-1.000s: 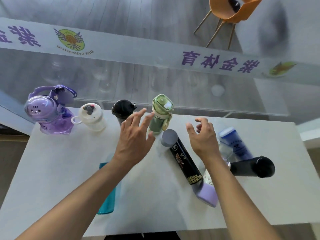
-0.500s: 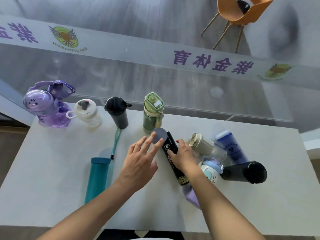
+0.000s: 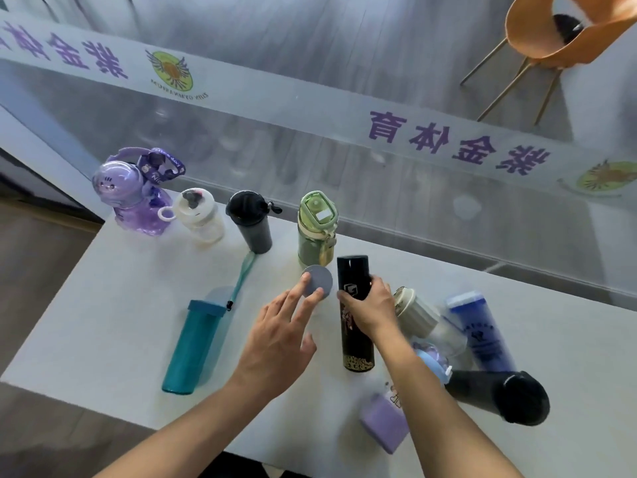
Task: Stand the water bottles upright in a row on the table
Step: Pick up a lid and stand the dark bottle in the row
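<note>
Along the table's far edge a purple cartoon bottle (image 3: pixel 134 198), a cream bottle (image 3: pixel 200 219), a black tumbler (image 3: pixel 250 225) and a green bottle (image 3: pixel 315 229) stand upright in a row. My right hand (image 3: pixel 368 305) is shut around a slim black bottle (image 3: pixel 356 339), which points steeply up with its gold-patterned base low. My left hand (image 3: pixel 279 339) is open, its fingertips touching a grey round disc (image 3: pixel 317 281) beside that bottle. A teal bottle (image 3: pixel 196 346), a clear bottle with a cream cap (image 3: pixel 413 312), a blue bottle (image 3: pixel 479 329), a black bottle (image 3: pixel 499 395) and a lilac bottle (image 3: pixel 382 419) lie flat.
The white table (image 3: pixel 120 305) ends close to my body and at the left. Behind it runs a glass wall with a lettered band (image 3: pixel 310 108). An orange chair (image 3: pixel 551 32) stands beyond the glass.
My right hand has closed on the slim black bottle and swung it from lying aslant to steeply raised. My left hand came down from near the green bottle to the grey disc.
</note>
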